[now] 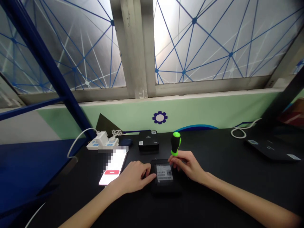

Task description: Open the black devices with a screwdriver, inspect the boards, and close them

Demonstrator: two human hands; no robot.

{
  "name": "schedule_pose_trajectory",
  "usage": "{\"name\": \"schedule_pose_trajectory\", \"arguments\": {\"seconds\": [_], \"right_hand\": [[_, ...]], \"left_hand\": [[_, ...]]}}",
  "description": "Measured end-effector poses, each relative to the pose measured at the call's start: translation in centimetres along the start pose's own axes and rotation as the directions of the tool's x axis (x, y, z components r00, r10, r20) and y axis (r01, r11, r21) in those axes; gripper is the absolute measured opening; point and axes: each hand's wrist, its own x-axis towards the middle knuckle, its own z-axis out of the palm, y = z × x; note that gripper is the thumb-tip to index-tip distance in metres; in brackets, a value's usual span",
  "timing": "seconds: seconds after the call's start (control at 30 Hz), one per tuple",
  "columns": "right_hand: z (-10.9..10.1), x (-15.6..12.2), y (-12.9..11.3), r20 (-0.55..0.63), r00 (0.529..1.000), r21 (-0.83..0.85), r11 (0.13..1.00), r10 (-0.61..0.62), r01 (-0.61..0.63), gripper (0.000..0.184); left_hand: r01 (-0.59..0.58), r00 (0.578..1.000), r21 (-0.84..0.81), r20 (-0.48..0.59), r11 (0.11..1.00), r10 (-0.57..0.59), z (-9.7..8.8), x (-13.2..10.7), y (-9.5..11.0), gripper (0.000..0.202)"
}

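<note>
My left hand [130, 178] is relaxed and mostly open, its fingers [148, 177] gently curved, with the tips against the left edge of a flat black device [165, 186]. A printed label [164, 172] faces up on the device. My right hand [187, 166] is closed in a pinch around the base of a screwdriver [176, 144] with a black handle and bright green ends, holding it upright just above the device's far edge. My fingers hide the shaft, so I cannot tell whether its tip touches the device. The device lies between my hands, touching the left one and directly beneath the screwdriver.

All this sits on a dark tabletop [213, 199]. Just behind the device is a second black box [148, 141]. Farther left, a white power strip [102, 141] trails a white cable [78, 139], and a lit smartphone [113, 166] lies just beside my left hand, with a red button on its partly pixelated screen. To the right are a coiled white cable [238, 133] and a dark flat device [270, 148]. Beyond the table, a pale green wall band [201, 109] carries a blue gear emblem [160, 117] beneath frosted windows [209, 41] patterned with blue lines. A blue metal shelf upright [45, 63] crosses the left side.
</note>
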Motion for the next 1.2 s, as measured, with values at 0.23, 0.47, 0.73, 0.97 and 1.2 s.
{"name": "schedule_pose_trajectory", "arguments": {"seconds": [0.23, 0.47, 0.73, 0.97, 1.2], "right_hand": [[0.1, -0.2, -0.2, 0.012, 1.000, -0.060, 0.998, -0.028, 0.028, 0.034], [0.9, -0.3, 1.1, -0.103, 0.991, 0.092, 0.993, 0.088, -0.078, 0.033], [0.6, -0.4, 0.9, -0.076, 0.994, 0.168, 0.983, 0.084, -0.070, 0.028], [0.4, -0.3, -0.1, -0.026, 1.000, 0.052, 0.999, -0.009, 0.010, 0.026], [0.8, -0.6, 0.8, -0.091, 0.995, 0.062, 0.997, 0.043, -0.038, 0.026]], "left_hand": [[0.015, 1.000, -0.015, -0.006, 1.000, -0.016, 0.4, 0.0, -0.5, 0.040], [0.009, 1.000, -0.021, -0.005, 1.000, -0.009, 0.3, 0.0, -0.3, 0.040], [0.011, 1.000, -0.030, 0.013, 0.999, -0.011, -0.1, 0.0, 0.0, 0.041], [0.010, 1.000, -0.020, 0.023, 1.000, -0.010, -0.2, 0.0, 0.0, 0.041], [0.012, 1.000, -0.021, 0.021, 1.000, -0.012, -0.1, 0.1, 0.0, 0.040]]}}
